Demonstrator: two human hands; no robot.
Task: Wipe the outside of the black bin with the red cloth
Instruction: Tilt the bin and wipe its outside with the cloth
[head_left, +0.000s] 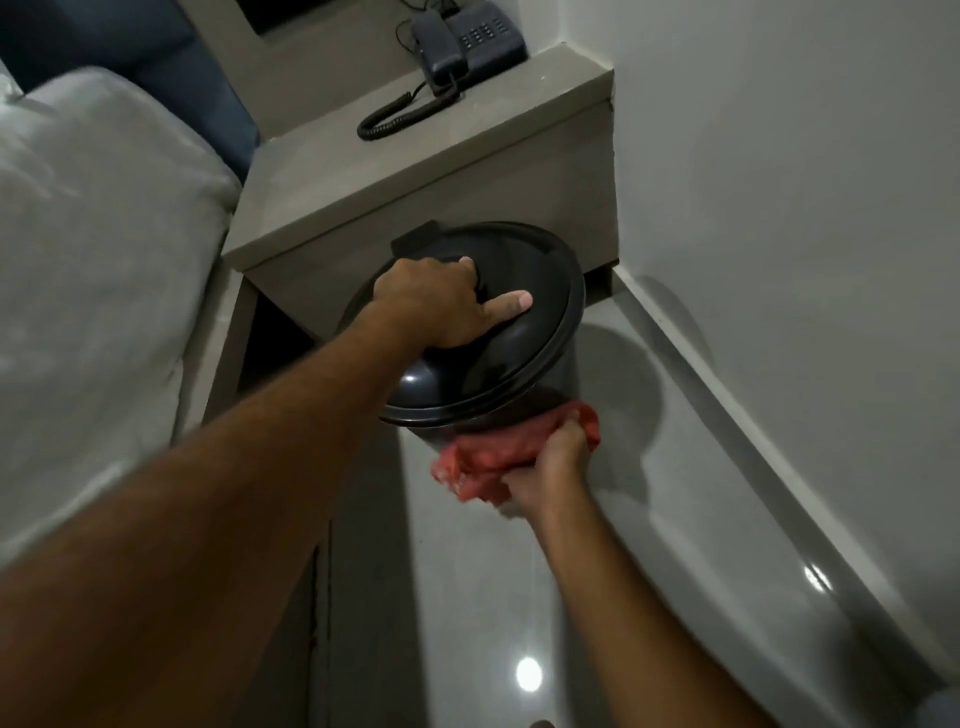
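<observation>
A round black bin (524, 358) with a glossy domed lid stands on the grey floor, against the front of a bedside table. My left hand (441, 301) rests on top of the lid, fingers curled over its far part and thumb stretched across it. Just below the lid's near rim, my right hand (545, 467) clutches a bunched red cloth (483, 462) and presses it against the bin's near side. Most of the bin's body is hidden under the lid.
A grey bedside table (415, 171) carries a dark corded telephone (462, 41). A bed with pale bedding (93, 260) fills the left. A white wall (779, 182) with a skirting board (753, 410) closes the right side. Shiny grey floor (467, 597) lies between.
</observation>
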